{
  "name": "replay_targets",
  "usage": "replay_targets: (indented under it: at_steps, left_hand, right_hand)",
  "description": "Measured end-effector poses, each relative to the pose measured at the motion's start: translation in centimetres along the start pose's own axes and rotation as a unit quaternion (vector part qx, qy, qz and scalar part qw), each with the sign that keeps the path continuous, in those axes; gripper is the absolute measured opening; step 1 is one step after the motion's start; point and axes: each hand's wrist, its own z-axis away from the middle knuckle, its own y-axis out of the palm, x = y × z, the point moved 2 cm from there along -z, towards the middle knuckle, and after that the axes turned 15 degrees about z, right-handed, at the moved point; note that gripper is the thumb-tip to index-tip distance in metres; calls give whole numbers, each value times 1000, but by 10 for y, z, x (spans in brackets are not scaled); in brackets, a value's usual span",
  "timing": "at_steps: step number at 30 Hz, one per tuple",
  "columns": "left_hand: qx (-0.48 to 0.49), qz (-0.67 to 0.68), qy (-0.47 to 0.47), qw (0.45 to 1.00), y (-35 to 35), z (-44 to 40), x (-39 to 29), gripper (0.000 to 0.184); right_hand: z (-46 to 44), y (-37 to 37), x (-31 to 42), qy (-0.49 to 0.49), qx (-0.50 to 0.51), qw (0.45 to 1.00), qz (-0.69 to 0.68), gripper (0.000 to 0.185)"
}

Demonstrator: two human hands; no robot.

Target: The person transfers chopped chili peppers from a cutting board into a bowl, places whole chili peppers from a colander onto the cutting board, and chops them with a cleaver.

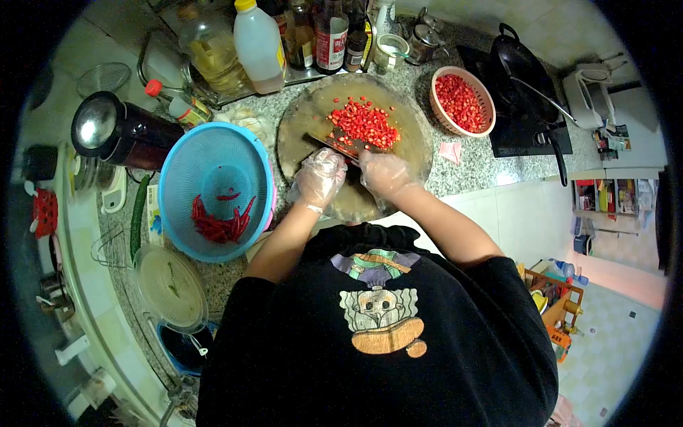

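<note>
Chopped red chilies (pixel 366 122) lie in a pile on a round cutting board (pixel 302 114). Across the board, at the near side of the pile, is a dark cleaver (pixel 334 144). My right hand (pixel 386 173), in a clear plastic glove, is closed at the cleaver's right end. My left hand (pixel 320 178), gloved too, has its fingers curled by the blade's near side; what they hold, if anything, is hidden. Whole red chilies (pixel 219 226) lie in a blue mesh basket (pixel 181 178) on the left. A pink basket (pixel 486 99) at the right holds more chopped chilies (pixel 459 103).
Bottles (pixel 260 46) and a small jar (pixel 390 53) stand behind the board. A wok (pixel 519 64) with a ladle is on the stove at the right. Left are a black appliance (pixel 128 132), a cucumber (pixel 139 213) and a round lid (pixel 171 288).
</note>
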Motion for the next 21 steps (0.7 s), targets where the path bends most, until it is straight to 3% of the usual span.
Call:
replay_targets:
  at_steps: [11, 21]
  left_hand:
    - [7, -35, -9, 999, -1, 2, 2, 7]
    - [12, -24, -15, 1000, -3, 0, -2, 8]
  right_hand:
    - [49, -14, -12, 25, 20, 999, 35, 18]
    - [5, -17, 10, 10, 50, 999, 13, 20]
